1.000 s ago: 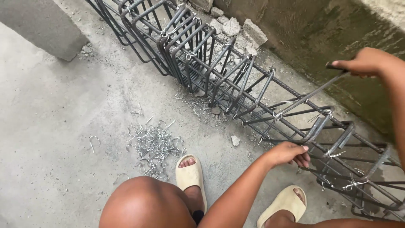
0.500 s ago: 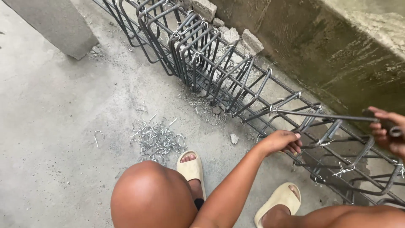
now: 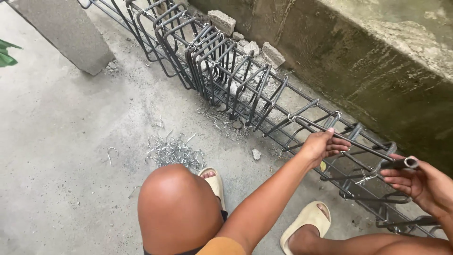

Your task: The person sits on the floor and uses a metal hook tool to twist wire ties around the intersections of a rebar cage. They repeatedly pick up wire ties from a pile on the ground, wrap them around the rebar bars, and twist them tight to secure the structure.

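- Bare grey concrete floor (image 3: pixel 71 141) fills the view from nine o'clock to six o'clock; a stained, greenish concrete wall (image 3: pixel 377 80) rises from twelve o'clock to three o'clock.
- Running along the foot of that wall from eleven o'clock to four o'clock lies a long rebar cage (image 3: pixel 226 71) of dark steel bars and bent stirrups, bound at the crossings with pale wire ties.
- At ten o'clock stands a grey concrete block (image 3: pixel 66 38), well apart from the hands.
- Broken rubble chunks (image 3: pixel 222 21) lie between cage and wall at twelve o'clock.
- Beside the bent knee (image 3: pixel 177 208), near the centre, rests a heap of cut wire ties (image 3: pixel 174 152) on the floor.
- Two beige sandals (image 3: pixel 306 222) sit at six o'clock, just in front of the cage.
- At three o'clock the left hand (image 3: pixel 323 145) has its fingers curled round the shaft of a slim hooked rod (image 3: pixel 349 140) that lies across the cage top.
- At four o'clock the right hand (image 3: pixel 420 182) is closed on the rod's tubular handle end.
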